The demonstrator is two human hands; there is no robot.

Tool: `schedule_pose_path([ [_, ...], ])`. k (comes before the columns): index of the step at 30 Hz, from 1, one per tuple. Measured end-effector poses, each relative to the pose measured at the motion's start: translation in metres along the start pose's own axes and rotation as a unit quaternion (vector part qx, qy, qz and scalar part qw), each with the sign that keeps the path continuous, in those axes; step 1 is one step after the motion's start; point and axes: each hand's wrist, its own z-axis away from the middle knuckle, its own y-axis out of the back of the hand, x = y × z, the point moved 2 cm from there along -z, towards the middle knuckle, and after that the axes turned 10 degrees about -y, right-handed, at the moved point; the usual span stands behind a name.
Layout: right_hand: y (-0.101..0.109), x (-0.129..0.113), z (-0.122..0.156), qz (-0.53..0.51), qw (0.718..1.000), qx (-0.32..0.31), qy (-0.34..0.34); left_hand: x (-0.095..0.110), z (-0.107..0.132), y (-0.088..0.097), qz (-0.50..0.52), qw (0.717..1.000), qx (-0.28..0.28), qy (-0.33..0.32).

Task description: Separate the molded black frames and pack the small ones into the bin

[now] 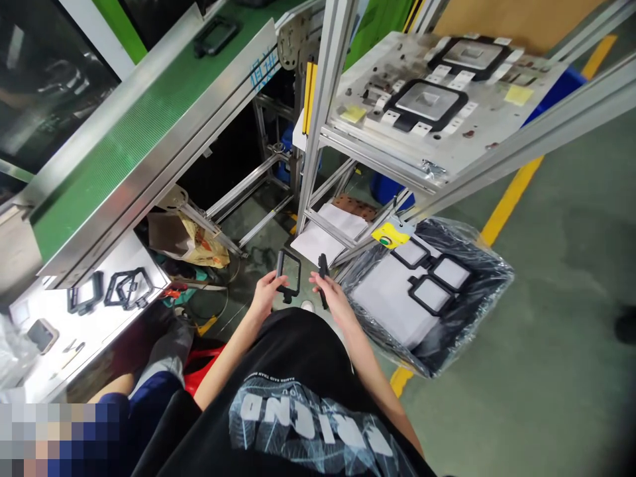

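Note:
In front of my waist, my left hand [271, 288] pinches a black rectangular plastic frame [299, 273] by its near left side. My right hand [328, 289] grips a second black frame [322, 265], seen almost edge-on, so its opening hardly shows. The two frames are held apart, both in the air above the floor. To the right of my right hand stands a box lined with clear plastic [477, 324]. Inside it, several like frames [433, 296] lie on a white sheet [387, 308].
A green conveyor belt [119, 152] slopes across the left, with a black frame [216, 36] on it. An aluminium stand [318, 126] carries a metal fixture plate [358, 93] holding two frames. A co-worker sits at left by a white table [99, 331] with several frames.

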Motion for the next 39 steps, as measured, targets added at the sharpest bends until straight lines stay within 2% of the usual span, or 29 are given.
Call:
schedule_pose_path([
  [5, 0.012, 0.011, 0.006, -0.001, 1.0, 0.007, -0.011, -0.004, 0.003, 0.011, 0.07, 0.993, 0.077, 0.05],
  [10, 0.011, 0.023, 0.011, -0.024, 0.999, 0.011, -0.021, -0.01, 0.01, 0.012, 0.107, 0.986, 0.103, 0.077],
  [20, 0.01, 0.028, 0.012, -0.02, 0.999, 0.027, -0.021, -0.008, 0.011, 0.001, 0.166, 0.983, 0.059, 0.053],
  [30, 0.004, 0.023, 0.01, -0.015, 1.0, 0.006, -0.023, -0.017, 0.008, 0.009, 0.166, 0.984, 0.041, 0.055],
  [34, 0.004, 0.025, 0.015, 0.005, 1.0, 0.004, -0.029, -0.018, 0.013, 0.007, 0.163, 0.985, 0.026, 0.056],
  [39, 0.002, 0.023, 0.02, 0.004, 1.0, 0.005, -0.024, -0.014, 0.016, 0.002, 0.18, 0.983, -0.013, 0.027],
])
